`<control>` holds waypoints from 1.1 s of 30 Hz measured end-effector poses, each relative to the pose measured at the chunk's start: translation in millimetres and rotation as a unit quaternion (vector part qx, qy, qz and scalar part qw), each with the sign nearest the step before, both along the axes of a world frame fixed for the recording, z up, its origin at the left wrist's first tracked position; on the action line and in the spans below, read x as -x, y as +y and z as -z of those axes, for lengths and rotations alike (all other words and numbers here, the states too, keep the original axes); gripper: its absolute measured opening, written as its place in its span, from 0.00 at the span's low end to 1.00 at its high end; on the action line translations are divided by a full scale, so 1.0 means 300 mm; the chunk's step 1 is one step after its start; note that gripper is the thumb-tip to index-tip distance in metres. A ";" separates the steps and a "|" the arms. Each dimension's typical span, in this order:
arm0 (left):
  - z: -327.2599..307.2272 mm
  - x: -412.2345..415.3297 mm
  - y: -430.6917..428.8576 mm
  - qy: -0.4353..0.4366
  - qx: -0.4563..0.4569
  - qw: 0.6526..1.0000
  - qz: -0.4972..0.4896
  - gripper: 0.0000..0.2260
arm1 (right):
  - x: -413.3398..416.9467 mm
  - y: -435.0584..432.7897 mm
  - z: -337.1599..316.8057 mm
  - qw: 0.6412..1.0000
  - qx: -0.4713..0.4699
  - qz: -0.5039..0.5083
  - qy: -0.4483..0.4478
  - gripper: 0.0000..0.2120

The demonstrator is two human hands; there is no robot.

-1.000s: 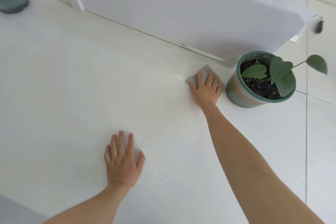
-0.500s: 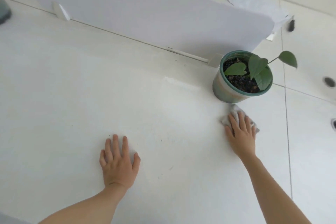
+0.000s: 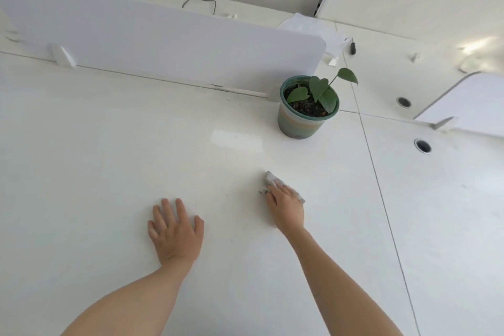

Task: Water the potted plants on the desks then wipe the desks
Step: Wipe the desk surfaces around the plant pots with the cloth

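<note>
On the white desk (image 3: 109, 158), my right hand (image 3: 286, 209) presses a small grey cloth (image 3: 270, 178) flat against the surface. The cloth's edges stick out past my fingertips. My left hand (image 3: 176, 229) rests flat on the desk with its fingers spread, to the left of the right hand. A green potted plant (image 3: 300, 123) with heart-shaped leaves stands farther back, beyond the cloth, beside the end of the divider.
A white divider panel (image 3: 163, 46) runs along the desk's back edge. A seam (image 3: 379, 185) separates this desk from the one on the right, which has two round cable holes (image 3: 422, 145) and another panel (image 3: 474, 106). Papers (image 3: 313, 30) lie behind the divider.
My right hand has dragged the cloth from beside the pot near the divider back toward me and slightly left. The left hand has stayed planted on the desk.
</note>
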State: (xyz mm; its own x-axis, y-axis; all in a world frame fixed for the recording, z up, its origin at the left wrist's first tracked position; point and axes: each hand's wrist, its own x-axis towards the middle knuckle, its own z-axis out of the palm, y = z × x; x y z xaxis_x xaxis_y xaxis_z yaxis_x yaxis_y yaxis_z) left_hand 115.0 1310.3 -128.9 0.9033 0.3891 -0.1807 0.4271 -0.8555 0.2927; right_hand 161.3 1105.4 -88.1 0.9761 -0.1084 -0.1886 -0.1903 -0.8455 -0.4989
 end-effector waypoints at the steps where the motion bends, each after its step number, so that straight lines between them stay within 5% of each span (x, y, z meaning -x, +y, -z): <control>1: -0.002 0.002 0.000 -0.005 -0.002 1.000 0.004 0.28 | 0.020 0.001 -0.035 0.998 -0.059 0.014 0.028 0.18; 4: -0.005 0.004 0.004 0.007 0.003 1.000 0.017 0.25 | 0.108 -0.003 -0.124 0.973 -0.207 0.086 0.051 0.13; 11: -0.050 0.033 0.049 -0.075 0.127 0.989 -0.018 0.25 | 0.408 -0.031 -0.221 0.942 -0.302 0.148 0.019 0.13; 21: -0.196 0.408 0.010 -0.158 0.333 0.929 -0.036 0.14 | 0.644 -0.132 -0.242 0.957 -0.269 0.105 -0.025 0.11; 24: -0.193 0.573 -0.094 -0.134 0.374 0.916 -0.045 0.14 | 0.727 -0.177 -0.223 0.971 -0.234 0.038 -0.025 0.11; 27: -0.159 0.701 -0.210 -0.078 0.406 0.910 -0.037 0.05 | 0.823 -0.241 -0.180 0.982 -0.180 -0.059 0.005 0.10; 33: -0.097 0.934 -0.323 -0.004 0.404 0.914 -0.046 0.10 | 0.988 -0.334 -0.084 0.977 -0.072 -0.189 0.065 0.13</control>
